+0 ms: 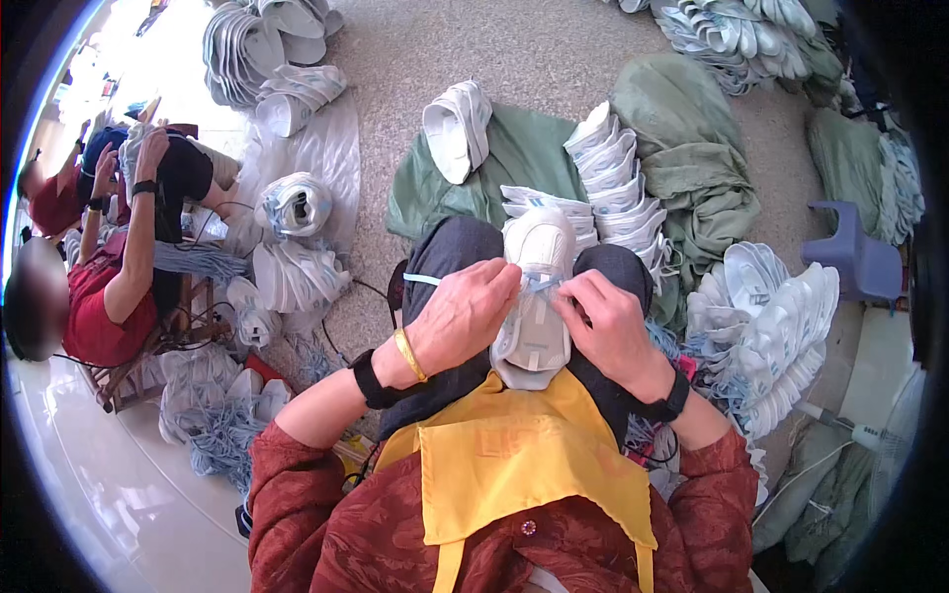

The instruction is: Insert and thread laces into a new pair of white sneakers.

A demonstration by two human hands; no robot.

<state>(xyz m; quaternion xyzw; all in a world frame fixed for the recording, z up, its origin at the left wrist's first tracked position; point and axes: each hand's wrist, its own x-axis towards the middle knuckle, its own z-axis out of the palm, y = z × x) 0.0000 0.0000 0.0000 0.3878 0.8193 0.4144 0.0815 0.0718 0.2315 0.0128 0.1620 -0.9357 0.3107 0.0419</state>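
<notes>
A white and pale grey shoe upper rests on my lap between my knees, its rounded toe pointing away from me. My left hand is closed in a pinch at the upper's left edge. A light blue shoelace sticks out on the left side of that hand, and a stretch of the same blue crosses the upper between my two hands. On the right edge, my right hand is also closed, thumb and forefinger pinched at the blue lace. The fingertips partly hide the lace's course through the upper.
Stacked white uppers stand beyond my knees beside green sacking. More uppers pile up at right, near a blue-grey plastic stool. At left sits a co-worker in a red shirt, near bundled blue laces.
</notes>
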